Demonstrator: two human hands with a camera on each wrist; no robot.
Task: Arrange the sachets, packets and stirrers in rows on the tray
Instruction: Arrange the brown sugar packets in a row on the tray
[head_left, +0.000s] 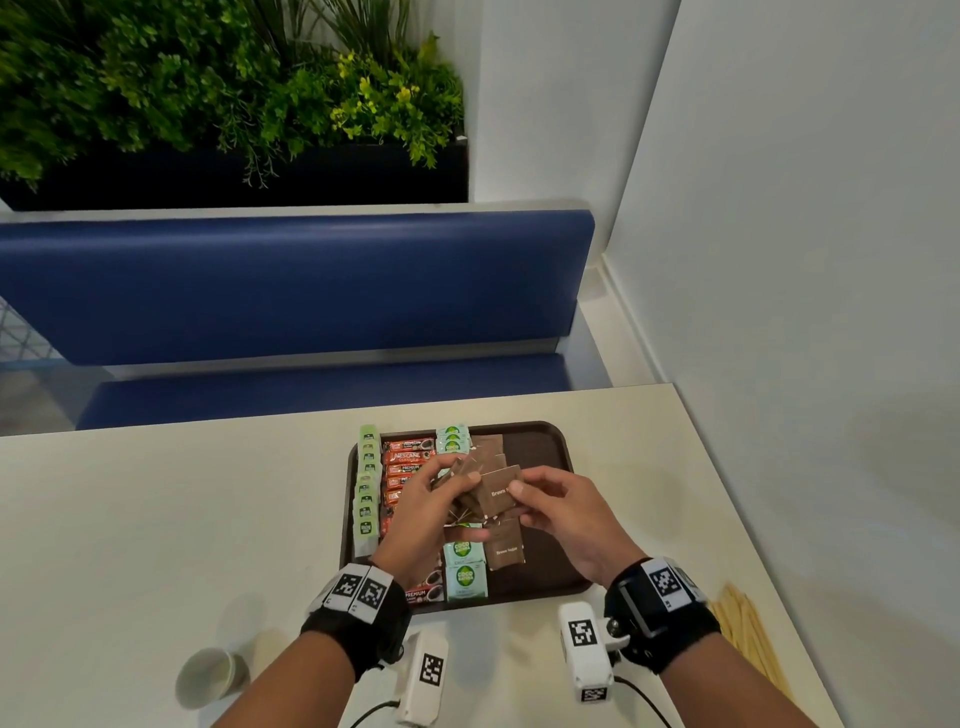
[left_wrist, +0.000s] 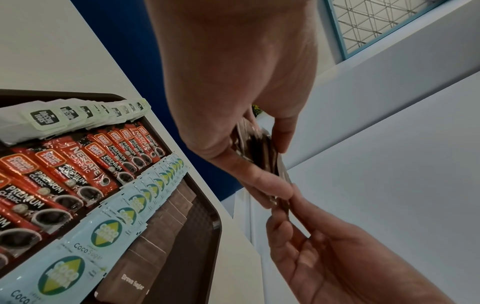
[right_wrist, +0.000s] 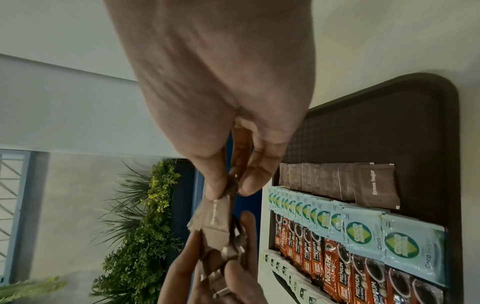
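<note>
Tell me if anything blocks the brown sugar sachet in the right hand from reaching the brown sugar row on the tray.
Nothing visible does. The right hand pinches one brown sugar sachet directly above the brown sugar row; only the left hand, holding the remaining stack, hovers beside it.

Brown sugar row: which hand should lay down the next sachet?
Right, probably. The right hand already pinches a single brown sachet drawn from the stack, and it is over the brown sugar row. The left hand grips that stack, so it is occupied.
</note>
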